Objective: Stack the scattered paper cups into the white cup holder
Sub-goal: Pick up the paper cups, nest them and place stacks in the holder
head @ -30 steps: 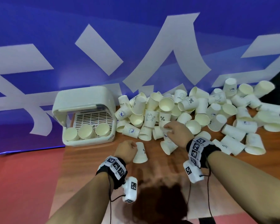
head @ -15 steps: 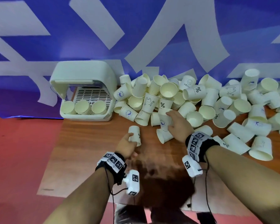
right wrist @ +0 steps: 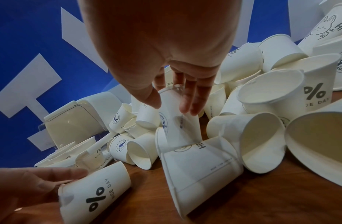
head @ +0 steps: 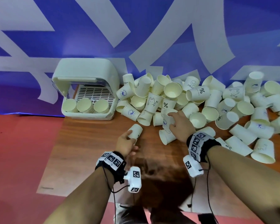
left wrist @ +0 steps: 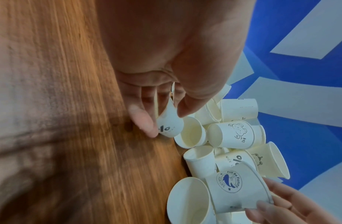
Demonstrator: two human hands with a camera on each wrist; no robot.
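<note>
The white cup holder (head: 87, 70) stands at the table's back left with three cup stacks (head: 85, 105) in its open front. My left hand (head: 129, 136) grips a "% NICE DAY" paper cup (head: 136, 130), tilted just above the wood in front of the pile; the right wrist view shows this cup (right wrist: 95, 192) too. My right hand (head: 173, 120) grips a whale-logo cup (head: 166, 122) at the pile's near edge, thumb and fingers round its wall (right wrist: 178, 121). Its rim touches a "HELLO" cup (right wrist: 200, 166) lying below.
Several loose paper cups (head: 200, 101) lie heaped along the blue and white backdrop (head: 152, 38), spreading to the right edge. Bare wooden table (head: 87, 143) shows between the holder and my left hand. The table's left edge borders red floor (head: 23, 151).
My left hand took hold of the "%" cup, lifted it off the table and tilted it. My right hand closed on the whale-logo cup at the pile's edge.
</note>
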